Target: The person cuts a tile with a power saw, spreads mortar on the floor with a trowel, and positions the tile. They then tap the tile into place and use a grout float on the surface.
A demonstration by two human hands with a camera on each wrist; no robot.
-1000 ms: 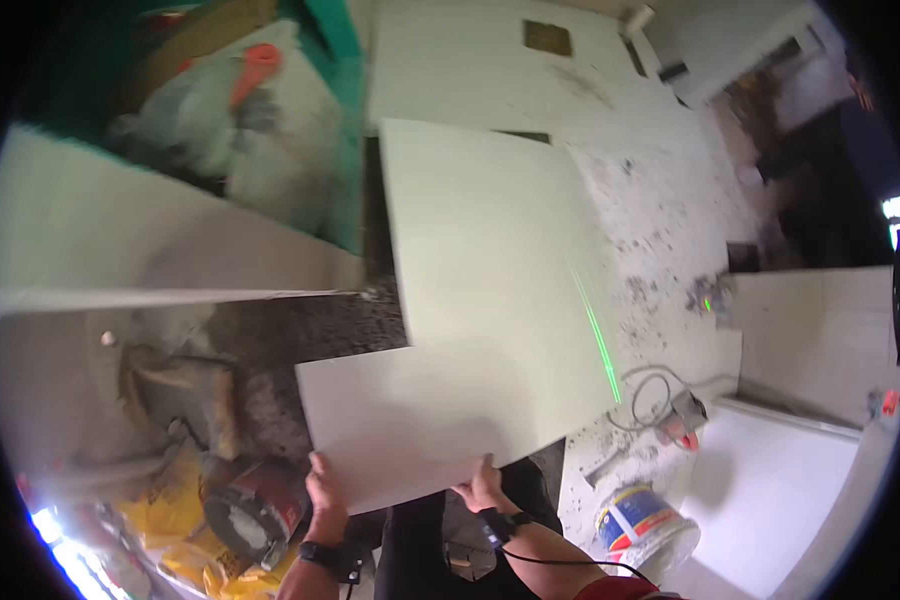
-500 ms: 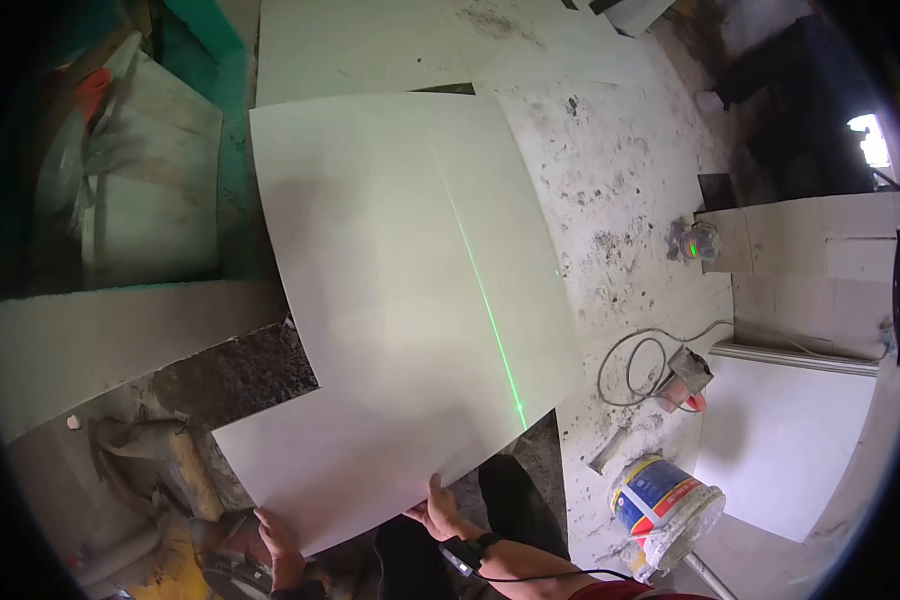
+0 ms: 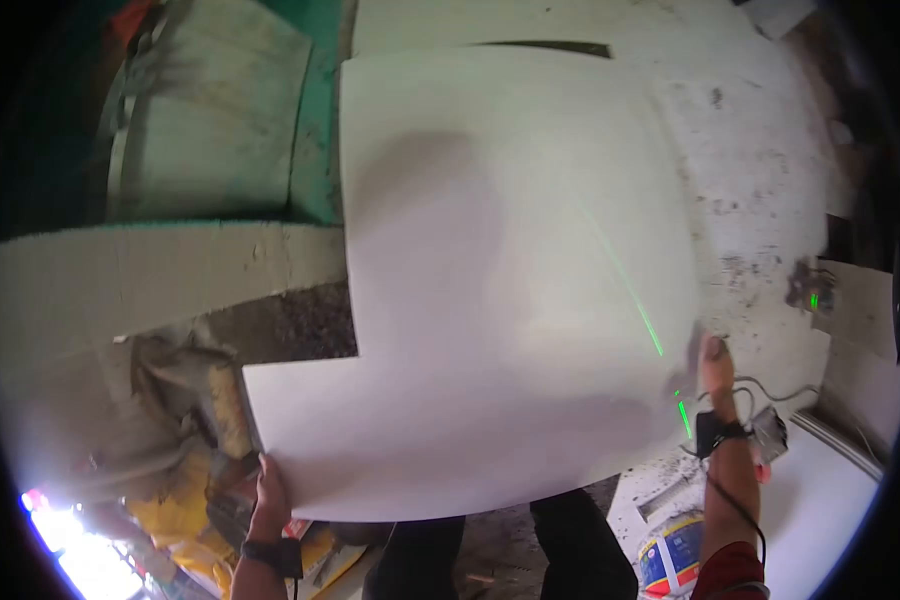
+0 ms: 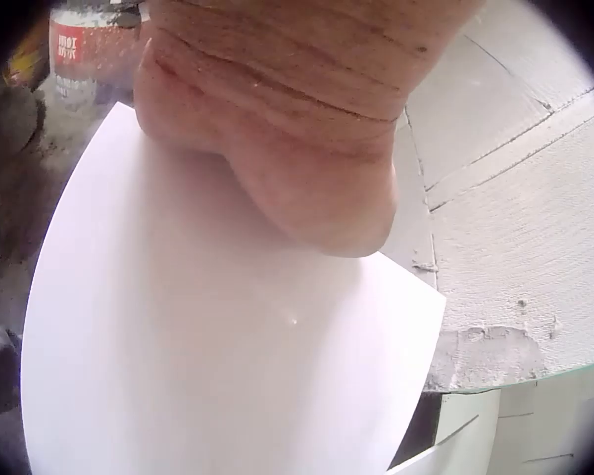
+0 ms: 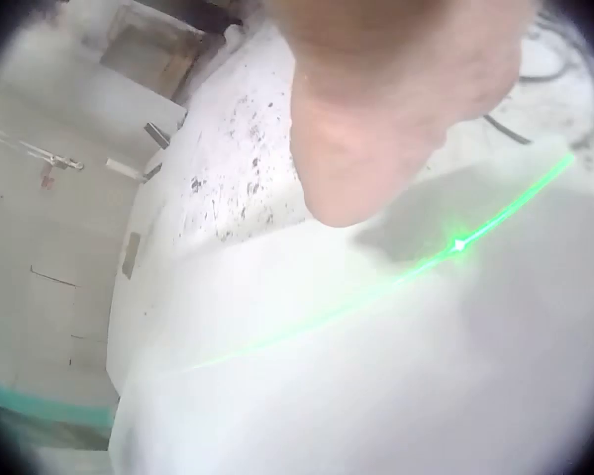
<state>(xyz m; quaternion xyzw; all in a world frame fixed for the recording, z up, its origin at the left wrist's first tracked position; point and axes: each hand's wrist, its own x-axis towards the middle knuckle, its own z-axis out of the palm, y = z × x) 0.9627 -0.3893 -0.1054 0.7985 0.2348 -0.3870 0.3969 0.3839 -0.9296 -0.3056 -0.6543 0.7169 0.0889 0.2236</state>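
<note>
Gripping the near left corner of a big white board (image 3: 440, 300), the left hand (image 3: 272, 495) has most of its fingers out of sight. Can't tell what the right hand (image 3: 717, 368) is doing tbh: it's right by the board's right edge, pretty blurry, and I can't make out whether the fingers are closed on anything.

The board itself is smooth, plain white and thin, with a squared notch in its left side, so it's basically a chunky L. Looks clean next to the scruffy stuff around it. A big soft shadow falls over the middle, and a bright green line (image 3: 631, 290) slants down the right part, with a separate shorter bit near the near right corner. The left wrist view also catches a tiny bright speck on the surface.

As for where it is: just in front of the person's legs (image 3: 420, 555), between a pale ledge (image 3: 160, 275) on the left and a speckled white surface (image 3: 745, 190) on the right. Dark rough ground (image 3: 305, 320) shows at the notch.
</note>
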